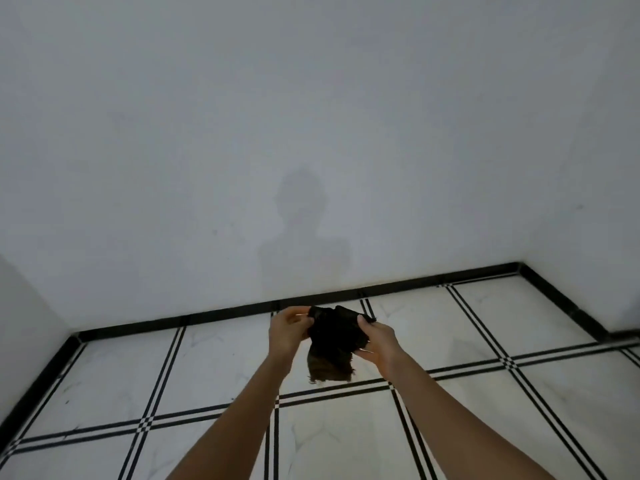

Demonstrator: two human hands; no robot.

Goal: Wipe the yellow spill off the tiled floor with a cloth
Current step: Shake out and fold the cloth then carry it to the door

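Jointly, the left hand (289,332) and the right hand (379,344) held the dark cloth (334,336) in the air above the tiled floor (214,368), in front of the white wall (311,133). Each grip was closed on the bunched fabric, with fingers curled round opposite sides. The hanging lower end showed a yellowish-brown patch.

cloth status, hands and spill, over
Both gripping: left hand, right hand on dark cloth, above tiled floor. No clear yellow spill in view. Nothing in the way.
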